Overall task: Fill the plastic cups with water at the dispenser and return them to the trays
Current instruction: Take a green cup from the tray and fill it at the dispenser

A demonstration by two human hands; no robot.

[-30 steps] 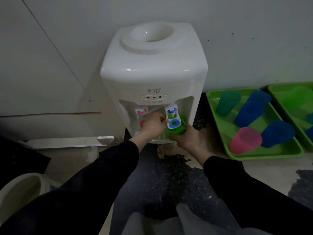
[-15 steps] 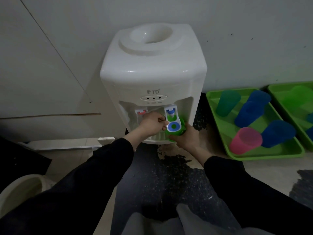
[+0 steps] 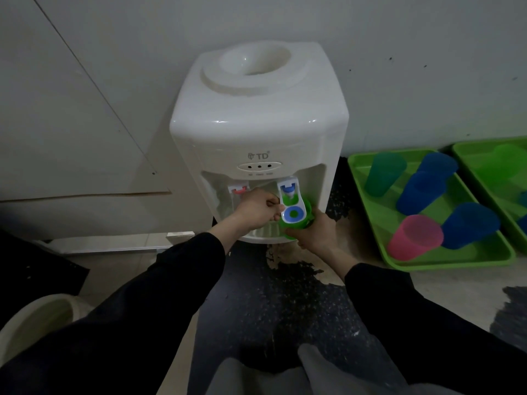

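Still, little has changed: the left hand [image 3: 258, 208] curls its fingers on the blue tap lever [image 3: 291, 206], while just right of them the right hand [image 3: 313, 234] clamps its fingers round the green cup [image 3: 287, 225] beneath it; filling likely continues.

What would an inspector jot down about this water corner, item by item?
Surface: floor, pale, with a dark flaking patch in front of the dispenser.
Job's things: dispenser has no bottle on top; green cup sits under the blue tap lever; near tray holds a teal cup, three blue cups and a pink cup; far tray is partly cut off.
Clutter: pale round tub at lower left.
Hands: left hand grips the blue tap lever; right hand holds the green cup.
Cables: nothing seen.
Surroundings: white wall, pale panel to the left.
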